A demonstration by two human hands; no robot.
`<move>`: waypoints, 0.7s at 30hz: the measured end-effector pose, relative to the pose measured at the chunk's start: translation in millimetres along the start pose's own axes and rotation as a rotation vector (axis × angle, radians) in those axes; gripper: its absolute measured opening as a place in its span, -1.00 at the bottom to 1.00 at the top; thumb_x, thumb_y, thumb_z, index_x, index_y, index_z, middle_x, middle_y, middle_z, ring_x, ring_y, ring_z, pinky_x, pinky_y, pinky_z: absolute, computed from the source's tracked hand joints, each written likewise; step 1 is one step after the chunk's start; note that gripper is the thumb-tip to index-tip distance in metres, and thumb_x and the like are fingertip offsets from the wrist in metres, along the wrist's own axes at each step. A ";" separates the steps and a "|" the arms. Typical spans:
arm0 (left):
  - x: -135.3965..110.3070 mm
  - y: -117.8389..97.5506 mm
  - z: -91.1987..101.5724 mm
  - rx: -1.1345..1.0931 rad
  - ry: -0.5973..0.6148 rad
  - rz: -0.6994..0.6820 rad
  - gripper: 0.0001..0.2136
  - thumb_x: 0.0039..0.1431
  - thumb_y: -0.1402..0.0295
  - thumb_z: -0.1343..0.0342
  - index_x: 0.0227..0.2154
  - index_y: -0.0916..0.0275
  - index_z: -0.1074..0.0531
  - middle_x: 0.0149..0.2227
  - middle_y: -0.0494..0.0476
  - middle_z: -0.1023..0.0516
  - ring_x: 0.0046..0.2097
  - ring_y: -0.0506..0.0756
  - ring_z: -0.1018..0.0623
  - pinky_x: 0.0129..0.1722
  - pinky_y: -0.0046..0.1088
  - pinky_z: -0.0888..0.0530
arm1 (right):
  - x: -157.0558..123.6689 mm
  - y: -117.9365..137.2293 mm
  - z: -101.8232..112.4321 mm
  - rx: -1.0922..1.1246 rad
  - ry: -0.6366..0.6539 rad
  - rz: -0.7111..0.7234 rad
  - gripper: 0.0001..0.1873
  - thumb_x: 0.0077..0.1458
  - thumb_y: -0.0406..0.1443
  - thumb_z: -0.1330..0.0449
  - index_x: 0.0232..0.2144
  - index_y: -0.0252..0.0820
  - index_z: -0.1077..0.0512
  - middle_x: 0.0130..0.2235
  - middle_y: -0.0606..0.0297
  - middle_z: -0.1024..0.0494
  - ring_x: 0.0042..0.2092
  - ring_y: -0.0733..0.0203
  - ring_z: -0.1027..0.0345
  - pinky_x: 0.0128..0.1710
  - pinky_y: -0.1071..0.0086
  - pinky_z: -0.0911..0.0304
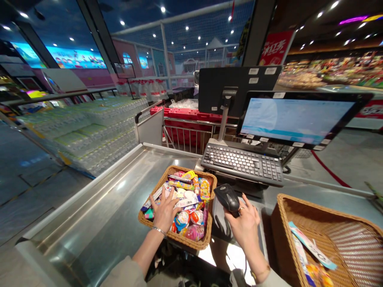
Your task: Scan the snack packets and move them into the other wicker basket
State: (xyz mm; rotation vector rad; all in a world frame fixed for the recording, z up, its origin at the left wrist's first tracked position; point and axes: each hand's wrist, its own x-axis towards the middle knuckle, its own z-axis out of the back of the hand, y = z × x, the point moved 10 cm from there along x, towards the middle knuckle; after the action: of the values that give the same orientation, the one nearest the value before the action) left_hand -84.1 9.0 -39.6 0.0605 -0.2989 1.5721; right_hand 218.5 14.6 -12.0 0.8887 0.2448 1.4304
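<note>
My left hand (164, 210) rests on the sweets inside a wicker basket (140, 218), its fingers spread. Under and around it lie several colourful packets, among them a white packet with a barcode (188, 202) beside the fingertips and a round red-and-white wrapped treat (196, 217). A black handheld barcode scanner (226, 197) is gripped in my right hand (244, 221), just right of the basket, with its head toward the basket. Some of the right-hand fingers are hidden behind the scanner's handle.
A second wicker basket (279, 239) at the right holds a few packets, including a light blue one (312, 246). Behind stand a keyboard (239, 159) and a monitor (296, 119). The metal counter (98, 223) has a raised left edge. A shopping cart (185, 129) is beyond.
</note>
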 end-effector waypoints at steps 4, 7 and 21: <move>-1.0 -6.4 6.1 0.017 -0.045 -0.043 -0.82 0.17 0.23 -0.17 -0.15 0.00 -0.54 0.30 0.05 -0.24 0.38 0.42 -0.01 0.17 0.44 0.42 | -0.6 0.6 3.8 -0.006 -0.020 0.016 -0.71 -0.11 -0.20 -0.14 -0.29 -0.10 -0.53 -0.05 0.18 -0.58 0.24 -0.10 -0.16 0.23 -0.06 0.18; 0.6 -15.9 16.2 0.032 -0.110 -0.081 -0.83 0.19 0.24 -0.16 -0.16 0.03 -0.54 0.28 0.08 -0.27 0.37 0.42 -0.05 0.18 0.45 0.37 | -1.1 1.8 8.1 -0.004 -0.041 0.031 -0.72 -0.10 -0.20 -0.13 -0.31 -0.12 -0.52 -0.09 0.16 -0.59 0.23 -0.10 -0.17 0.22 -0.05 0.15; 40.7 -72.8 54.7 -0.001 -0.336 -0.251 -0.82 0.17 0.22 -0.18 -0.18 0.06 -0.54 0.25 0.17 -0.32 0.35 0.40 -0.12 0.21 0.41 0.38 | -5.0 -5.8 22.5 -0.032 -0.111 0.034 -0.76 -0.11 -0.20 -0.17 -0.33 -0.08 -0.51 -0.08 0.22 -0.60 0.21 -0.12 -0.20 0.23 -0.10 0.17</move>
State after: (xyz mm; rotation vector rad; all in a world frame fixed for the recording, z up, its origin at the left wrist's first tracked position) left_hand -21.4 35.9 33.2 0.3505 -0.5342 1.3080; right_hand 236.3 2.1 -2.5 0.9469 0.1240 1.4077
